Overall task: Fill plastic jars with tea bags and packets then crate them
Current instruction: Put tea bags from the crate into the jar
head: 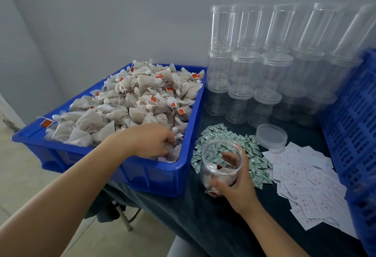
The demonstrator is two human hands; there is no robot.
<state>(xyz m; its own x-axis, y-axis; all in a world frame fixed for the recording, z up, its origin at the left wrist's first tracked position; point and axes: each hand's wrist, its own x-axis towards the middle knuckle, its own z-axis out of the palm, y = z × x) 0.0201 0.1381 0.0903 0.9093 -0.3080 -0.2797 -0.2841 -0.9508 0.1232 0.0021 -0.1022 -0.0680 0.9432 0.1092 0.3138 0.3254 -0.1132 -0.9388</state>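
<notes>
Right hand [237,190] grips open jar [220,163], part-filled, standing on surface [203,216] just right of blue tray [158,177]; left hand [151,140] curled round tea bags [130,102] at tray's near corner. Green packets [254,155] behind jar; empty jars [264,73] stacked at wall.

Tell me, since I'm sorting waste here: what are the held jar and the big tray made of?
The jar looks like clear glossy plastic: the fingers and the bags inside show through it. The tray looks like opaque blue moulded plastic with a slight sheen.
</notes>
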